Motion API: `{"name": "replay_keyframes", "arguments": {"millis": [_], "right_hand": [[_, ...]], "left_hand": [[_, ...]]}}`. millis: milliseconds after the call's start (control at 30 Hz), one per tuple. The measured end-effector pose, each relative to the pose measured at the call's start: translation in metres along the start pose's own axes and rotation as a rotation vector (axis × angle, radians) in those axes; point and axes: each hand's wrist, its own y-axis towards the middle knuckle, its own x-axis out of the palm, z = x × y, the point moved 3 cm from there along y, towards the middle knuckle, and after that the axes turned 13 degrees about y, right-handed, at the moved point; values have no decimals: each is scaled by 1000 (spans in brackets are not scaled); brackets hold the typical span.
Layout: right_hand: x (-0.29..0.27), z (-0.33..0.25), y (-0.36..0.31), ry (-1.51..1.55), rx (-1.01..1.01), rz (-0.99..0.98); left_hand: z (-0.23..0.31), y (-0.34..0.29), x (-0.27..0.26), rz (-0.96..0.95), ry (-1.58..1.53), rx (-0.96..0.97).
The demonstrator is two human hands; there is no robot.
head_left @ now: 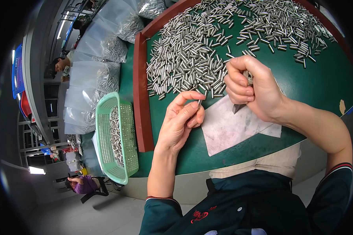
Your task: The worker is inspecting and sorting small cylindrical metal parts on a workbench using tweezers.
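My left hand (180, 117) pinches a short metal pin (200, 103) between thumb and fingers, just past the near edge of the loose pins. Wrapped in a fist, my right hand (253, 88) grips a tool with a flat grey blade (237, 108) that points down toward the table. Its pale handle is mostly hidden by my fingers, so its exact kind is unclear. Under both hands lies a smudged whitish sheet (223, 135). Beyond them spreads a wide heap of shiny metal pins (184, 55) on the green tabletop (292, 76).
A dark red wooden rail (142, 94) borders the pins on the left. Beside it stands a green perforated basket (126, 137) partly filled with pins. Clear plastic bags of pins (108, 76) line up farther left. Two other people are in the background at left.
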Motion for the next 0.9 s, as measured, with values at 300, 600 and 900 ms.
{"name": "replay_keyframes", "arguments": {"millis": [300, 600, 900], "right_hand": [[-2, 1, 1, 46, 16, -1], [-2, -1, 0, 41, 33, 37], [-1, 0, 1, 40, 40, 23]], "left_hand": [[1, 0, 3, 30, 61, -36], [2, 0, 10, 49, 204, -2], [1, -4, 29, 168, 1258, 358]]}}
